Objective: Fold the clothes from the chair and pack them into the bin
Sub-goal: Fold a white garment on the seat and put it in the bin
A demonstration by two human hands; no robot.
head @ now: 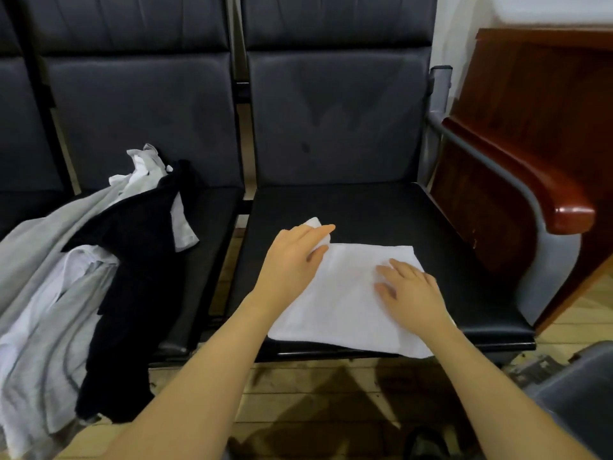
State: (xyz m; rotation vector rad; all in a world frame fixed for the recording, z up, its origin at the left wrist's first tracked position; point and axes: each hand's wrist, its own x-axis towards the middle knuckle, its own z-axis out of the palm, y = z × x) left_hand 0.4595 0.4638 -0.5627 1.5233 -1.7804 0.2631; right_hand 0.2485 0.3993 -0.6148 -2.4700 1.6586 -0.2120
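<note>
— So, how are the hands placed?

— Both forearms reach up from the bottom of the frame. The left hand [293,257] sits at centre, its fingers curled round a bunched corner of the white cloth [345,300], gripping it. The right hand [409,292] lies just right of centre, palm down, fingers straight and spread, pressing flat on the cloth.

— And where is the cloth?

— Spread as a folded rectangle on the front of the right chair seat [398,214], its near edge hanging slightly over the seat's front rim.

— What about the rest of the clothes?

— At left, a pile [99,260] of grey, white and black garments drapes over the left chair seat [212,220] and hangs down toward the floor.

— Any container?

— At lower right, a dark grey bin [577,386] shows only by its rim and part of its wall; I cannot tell what is inside.
</note>
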